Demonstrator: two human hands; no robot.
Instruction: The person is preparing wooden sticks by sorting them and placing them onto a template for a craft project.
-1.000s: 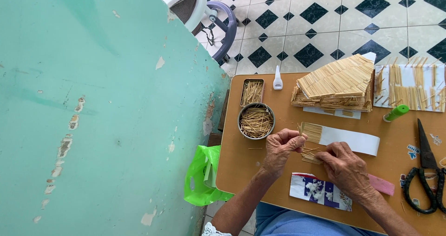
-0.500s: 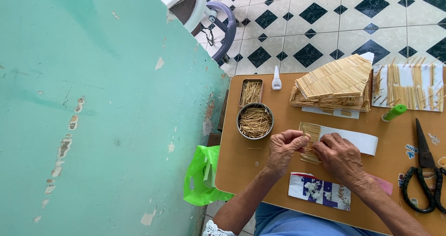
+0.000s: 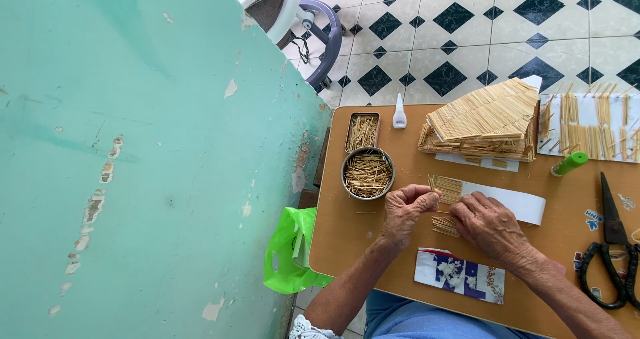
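Two hands: thin pale wooden stick (image 3: 430, 182), judged light and brittle, is pinched mid-length by left hand (image 3: 407, 209); right hand (image 3: 490, 222), at three o'clock, is pressed flat on white paper strip (image 3: 510, 202).

The scissors (image 3: 610, 259) are cut off by the right edge; sticks beneath the right hand (image 3: 490, 227) are partly hidden.

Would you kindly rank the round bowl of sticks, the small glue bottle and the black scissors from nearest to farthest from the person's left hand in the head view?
From the left hand:
1. Round bowl of sticks, just beyond it, toward the wall.
2. Small glue bottle, at the table's far edge.
3. Black scissors, far across the table, past the right hand.
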